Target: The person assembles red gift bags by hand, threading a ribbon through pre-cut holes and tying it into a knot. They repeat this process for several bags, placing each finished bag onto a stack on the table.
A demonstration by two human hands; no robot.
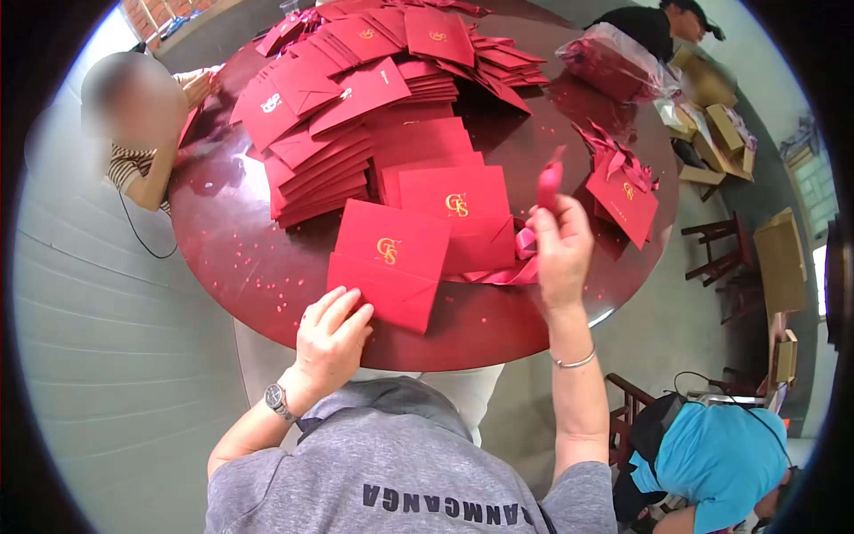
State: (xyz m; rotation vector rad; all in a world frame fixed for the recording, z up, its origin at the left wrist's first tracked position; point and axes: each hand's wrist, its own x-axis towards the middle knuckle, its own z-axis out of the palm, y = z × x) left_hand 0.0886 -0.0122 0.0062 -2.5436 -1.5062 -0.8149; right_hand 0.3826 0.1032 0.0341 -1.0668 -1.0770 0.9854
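A flat-folded red paper gift bag (pixel 391 245) with a gold logo lies tilted near the table's front edge. My left hand (pixel 334 338) rests on its lower left corner, fingers stretched out. Partly under that bag lies another red gift bag (pixel 454 191). My right hand (pixel 567 254) is raised beyond the second bag's right side, fingers closed on a glossy red ribbon (pixel 551 182), which is blurred. Beside this hand, a pink bundle (pixel 526 240) and a loose red ribbon strip (pixel 498 277) lie on the table.
Large stacks of red bags (pixel 320 173) cover the round table's (pixel 258 285) middle and back. Bags with ribbons (pixel 623 200) lie at the right, near a plastic-wrapped bundle (pixel 614 67). Other people sit around. Cartons (pixel 725 142) and a wooden stool (pixel 712 249) stand right.
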